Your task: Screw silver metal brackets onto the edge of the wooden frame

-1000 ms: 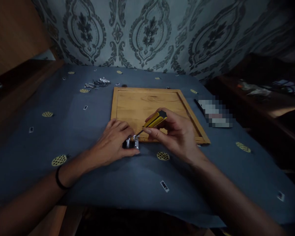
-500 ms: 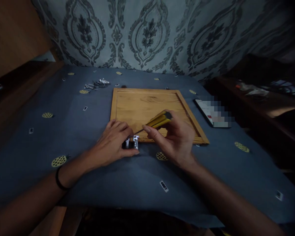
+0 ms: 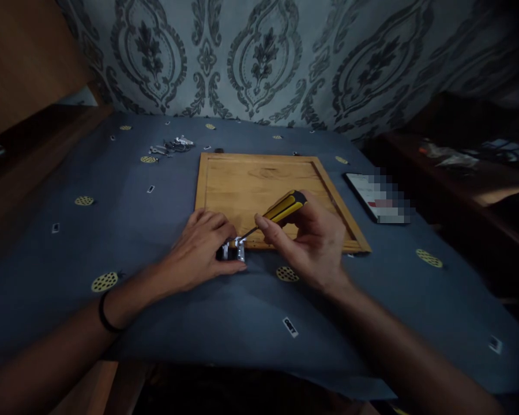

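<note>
A wooden panel with a raised frame [image 3: 259, 190] lies flat on the cloth-covered table. At its near edge, toward the left corner, sits a small shiny metal hinge [image 3: 241, 252]. My left hand [image 3: 204, 245] is closed around the hinge, thumb on the near side and fingers over the panel's edge. In my right hand [image 3: 315, 242] is a yellow and black screwdriver [image 3: 285, 206], gripped by its handle and tilted down to the left. The screwdriver's tip meets the top of the hinge; any screw there is too small to make out.
Several loose metal pieces [image 3: 173, 145] lie at the back left of the table. A phone [image 3: 374, 199], partly blurred out, rests right of the panel. Dark furniture [image 3: 454, 173] holding a clear plastic bag stands at the right. A patterned curtain [image 3: 263, 57] hangs behind.
The screwdriver has turned slightly and its tip has shifted a little right on the hinge. My left hand keeps its hold. The whole view has moved slightly.
</note>
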A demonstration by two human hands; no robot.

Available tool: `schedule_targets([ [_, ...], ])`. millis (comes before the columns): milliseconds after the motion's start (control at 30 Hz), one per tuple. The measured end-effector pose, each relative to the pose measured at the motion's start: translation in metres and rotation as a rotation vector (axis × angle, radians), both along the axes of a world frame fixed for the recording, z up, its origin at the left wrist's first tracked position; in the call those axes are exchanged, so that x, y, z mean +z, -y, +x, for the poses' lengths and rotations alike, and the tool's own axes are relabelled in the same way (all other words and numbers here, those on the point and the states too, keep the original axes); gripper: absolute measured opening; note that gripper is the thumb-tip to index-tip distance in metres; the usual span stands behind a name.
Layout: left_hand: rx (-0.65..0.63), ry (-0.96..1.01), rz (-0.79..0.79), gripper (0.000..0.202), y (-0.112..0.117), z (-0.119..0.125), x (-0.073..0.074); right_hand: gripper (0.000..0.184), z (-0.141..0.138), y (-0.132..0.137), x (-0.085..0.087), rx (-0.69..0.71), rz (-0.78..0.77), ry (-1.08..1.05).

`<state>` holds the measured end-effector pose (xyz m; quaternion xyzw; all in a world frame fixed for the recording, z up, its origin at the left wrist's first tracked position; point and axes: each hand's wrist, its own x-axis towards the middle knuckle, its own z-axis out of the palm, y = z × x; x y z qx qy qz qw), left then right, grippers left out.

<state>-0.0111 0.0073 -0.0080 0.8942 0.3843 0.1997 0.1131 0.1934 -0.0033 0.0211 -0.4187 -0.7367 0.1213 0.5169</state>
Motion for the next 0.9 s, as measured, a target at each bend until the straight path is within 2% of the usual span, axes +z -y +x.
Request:
schedule_targets([
  [400,-0.002,0.020,-0.020,0.039,0.001,0.000,0.001,0.035,0.000,-0.002,0.001,0.000,-0.042,-0.007],
  [600,-0.004,0.011,-0.027,0.039,0.001,0.000,0.003,0.034,0.005,-0.004,0.001,0.091,-0.152,-0.006],
  [900,-0.007,0.029,-0.016,0.040,0.001,0.000,-0.001,0.031,0.012,-0.007,0.008,0.173,-0.100,0.134],
])
